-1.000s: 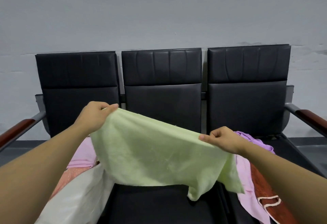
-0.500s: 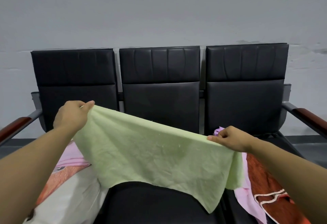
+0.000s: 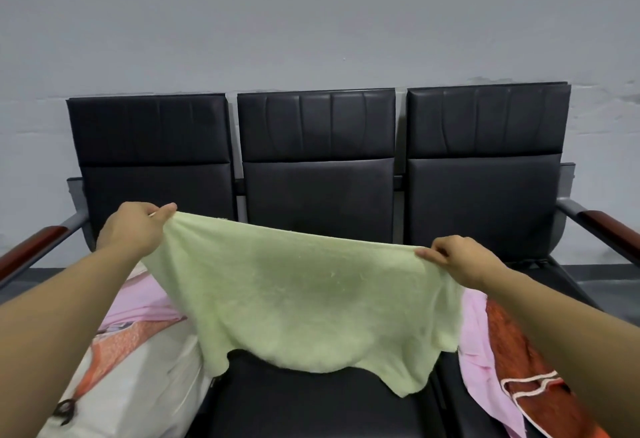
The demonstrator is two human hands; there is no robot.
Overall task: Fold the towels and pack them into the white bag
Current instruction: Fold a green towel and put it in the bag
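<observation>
Head view: black bench (image 3: pixel 318 399), grey wall (image 3: pixel 311 22)

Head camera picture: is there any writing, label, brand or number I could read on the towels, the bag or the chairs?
None can be read.
White bag: a small dark mark near its lower edge, too blurred to read as letters.
Rust-red towel: only a white looping line, a pattern and not a word.
Green towel, pinched by the left hand and right hand: plain, no label showing.
Black chairs: no text.
</observation>
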